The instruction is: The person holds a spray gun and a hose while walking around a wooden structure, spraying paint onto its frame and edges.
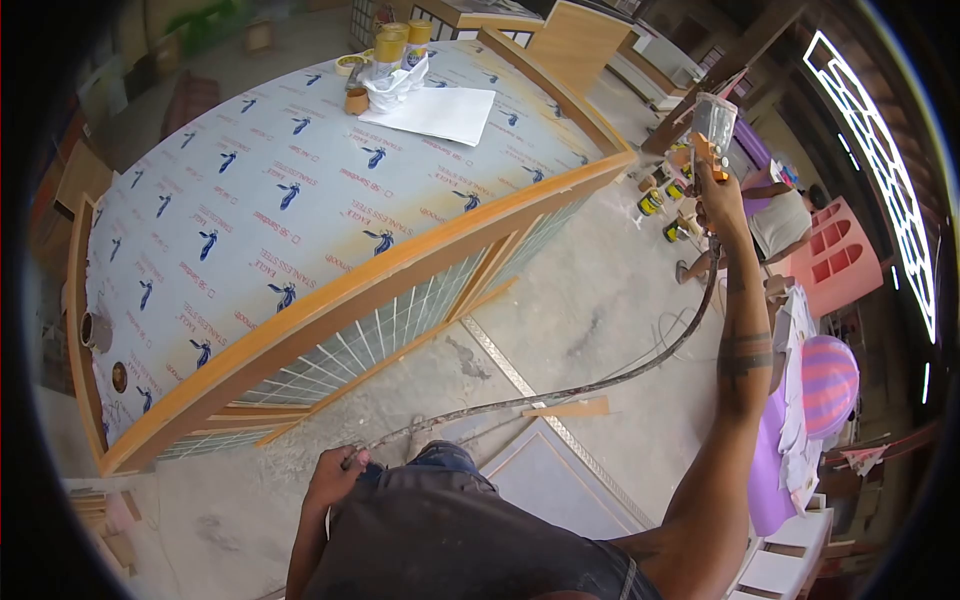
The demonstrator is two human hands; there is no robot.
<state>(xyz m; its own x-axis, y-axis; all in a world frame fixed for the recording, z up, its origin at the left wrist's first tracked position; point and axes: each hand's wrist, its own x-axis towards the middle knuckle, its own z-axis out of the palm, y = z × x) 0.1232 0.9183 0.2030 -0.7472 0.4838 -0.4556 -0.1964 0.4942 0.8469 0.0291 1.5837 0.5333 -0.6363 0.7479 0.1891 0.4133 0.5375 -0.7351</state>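
My right hand [722, 205] is raised at the upper right, fingers wrapped round a spray gun [708, 152] with an orange body. On top of the gun sits a cup [715, 118] smeared with grey-white. A dark, paint-stained hose [600, 384] runs from below this hand in a long curve across to my left hand [332, 480]. Low by my waist, the left fingers are closed on the hose. To the left stands a large counter [330, 220], its top covered in printed protective film and edged with an orange-brown wooden rim [400, 275], apart from both hands.
Yellow cans [390, 48], a white plastic bag [396, 88] and white sheets [435, 113] lie on the counter. Paint tins [650, 203] stand on the floor near another person [780, 222]. Purple and pink pieces [830, 385] are at right, a grey panel [555, 480] below.
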